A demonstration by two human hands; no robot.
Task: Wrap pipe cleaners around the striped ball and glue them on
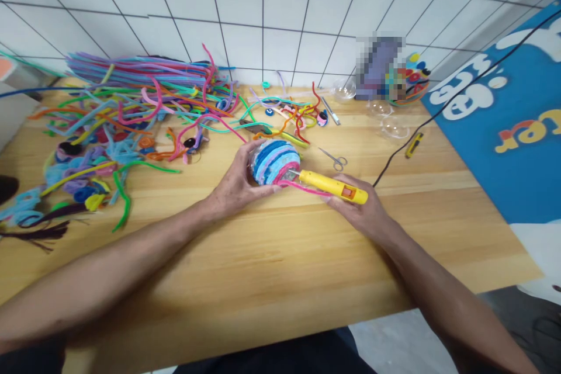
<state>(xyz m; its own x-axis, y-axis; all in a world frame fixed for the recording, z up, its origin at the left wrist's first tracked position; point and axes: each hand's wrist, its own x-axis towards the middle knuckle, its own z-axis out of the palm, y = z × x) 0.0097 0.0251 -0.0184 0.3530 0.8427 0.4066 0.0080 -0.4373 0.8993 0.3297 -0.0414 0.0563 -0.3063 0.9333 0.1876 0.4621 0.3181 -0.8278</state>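
Observation:
My left hand [234, 184] is closed around a ball [275, 161] wrapped in blue, light blue and pink pipe cleaners, holding it just above the wooden table [280, 257]. My right hand [357, 207] grips a yellow glue gun [333, 186], its metal tip touching the ball's lower right side. A loose pink pipe cleaner [302, 187] trails from the ball under the gun.
A heap of coloured pipe cleaners [127, 111] covers the table's left and back. Small scissors [335, 159], clear plastic half-shells [394, 127], a yellow cutter [414, 145] and the gun's black cord [407, 146] lie at the right. A blue mat [508, 128] borders the right edge.

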